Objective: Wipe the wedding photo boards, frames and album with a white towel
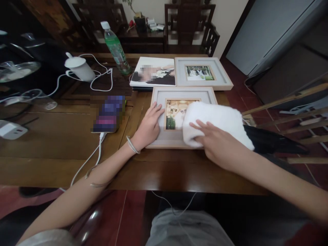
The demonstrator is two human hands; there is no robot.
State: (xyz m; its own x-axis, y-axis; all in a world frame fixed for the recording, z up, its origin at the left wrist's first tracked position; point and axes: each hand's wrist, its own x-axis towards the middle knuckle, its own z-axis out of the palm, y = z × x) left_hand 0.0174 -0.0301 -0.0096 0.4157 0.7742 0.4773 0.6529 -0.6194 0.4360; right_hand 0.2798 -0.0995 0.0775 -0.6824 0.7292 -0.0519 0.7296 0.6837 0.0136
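Observation:
A picture frame (159, 138) with a pale wooden rim and a wide grey mount lies flat near the table's front edge. My left hand (151, 123) rests on its left side, fingers stretched out over the rim and mount. In my right hand (214, 140) is a folded white towel (217, 118), pressed on the right part of the frame. The towel covers that part and some of the photo (173, 114) inside. Behind lie a second wooden picture frame (220, 75) and a white-edged photo panel (166, 78), side by side.
On the wooden table (64, 143) to the left are a phone (109, 114) on a charging cable, a lidded white mug (80, 68), a clear glass (41, 99) and a white charger (11, 130). A green bottle (115, 48) stands behind. Wooden chair bars (289, 99) are at the right.

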